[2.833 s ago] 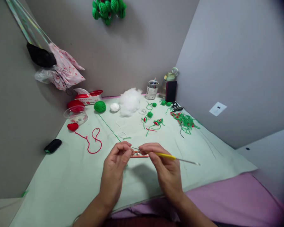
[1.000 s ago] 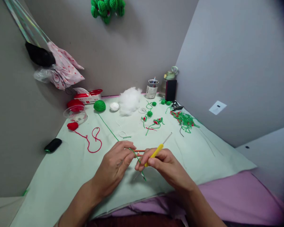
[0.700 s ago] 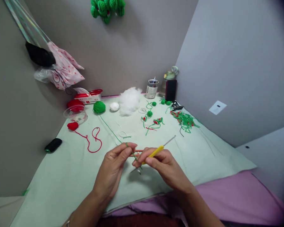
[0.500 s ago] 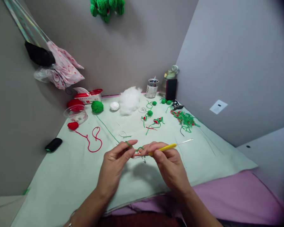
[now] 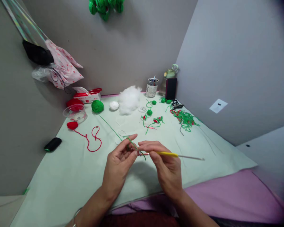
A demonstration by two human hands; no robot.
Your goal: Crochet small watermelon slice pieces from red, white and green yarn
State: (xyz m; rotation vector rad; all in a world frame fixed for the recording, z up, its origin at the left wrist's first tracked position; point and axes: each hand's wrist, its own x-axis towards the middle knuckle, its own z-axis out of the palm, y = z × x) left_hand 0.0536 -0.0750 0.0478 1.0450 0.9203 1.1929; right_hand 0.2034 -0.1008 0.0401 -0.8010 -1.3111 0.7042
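Observation:
My left hand is closed on green yarn, which runs taut from its raised index finger back to a green yarn ball. A short tail of the yarn sticks out past the thumb. My right hand grips a crochet hook with a yellow handle; its metal shaft points right, away from the work. The fingertips of both hands nearly meet at the yarn. A thin pinkish piece shows between them, partly hidden by the fingers, so I cannot tell what it belongs to.
Red yarn, a clear plastic tub, white stuffing and a white ball lie behind my hands. Small green crocheted pieces and a heap of yarn scraps are at the right. A can of pens stands at the back.
The hook has swung so its metal end points slightly downward and reaches farther right. My hands have drawn closer together, and a green yarn tail now shows past the left thumb.

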